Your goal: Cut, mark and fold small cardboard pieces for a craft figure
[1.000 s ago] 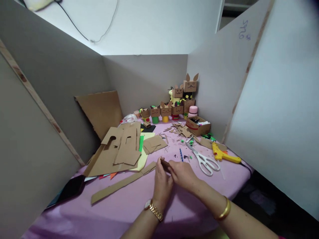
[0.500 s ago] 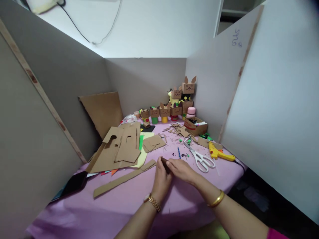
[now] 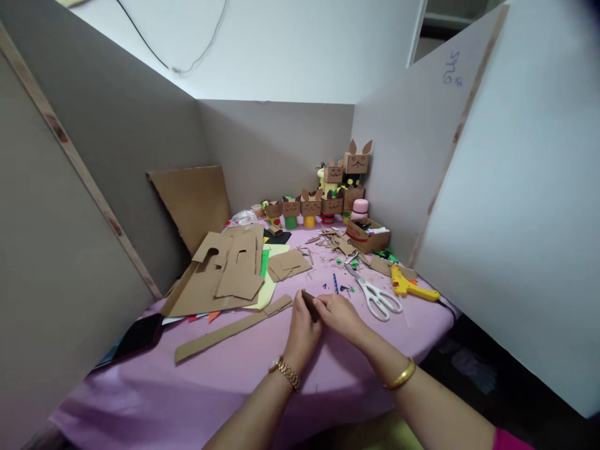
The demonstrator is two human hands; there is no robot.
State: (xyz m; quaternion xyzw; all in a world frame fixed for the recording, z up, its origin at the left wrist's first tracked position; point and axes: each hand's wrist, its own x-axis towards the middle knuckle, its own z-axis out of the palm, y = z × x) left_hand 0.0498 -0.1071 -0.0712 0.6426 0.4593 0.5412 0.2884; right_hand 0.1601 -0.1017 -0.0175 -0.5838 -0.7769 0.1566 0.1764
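Observation:
Between my two hands, low over the front of the table, is a small brown cardboard piece (image 3: pixel 310 305). My left hand (image 3: pixel 302 334) wraps it from the left, and a gold watch is on that wrist. From the right, my right hand (image 3: pixel 338 314) presses its fingers against the same piece; a gold bangle circles that forearm. My fingers hide much of the piece, so its full shape cannot be made out. A long cardboard strip (image 3: pixel 225 333) lies just left of my left hand. White-handled scissors (image 3: pixel 377 299) rest to the right of my right hand.
Cardboard sheets (image 3: pixel 197 290) are stacked at the left, near a dark phone (image 3: pixel 138 337). A yellow glue gun (image 3: pixel 412 284) lies at the right. Cardboard scraps (image 3: pixel 344 244) and a small box (image 3: pixel 368 237) sit farther back, before several cat-faced cardboard figures (image 3: pixel 310 206). Grey partitions enclose the table.
Both hands keep their grip on the cardboard piece, with only slight finger movement. The whole view has shifted a little as my head moved.

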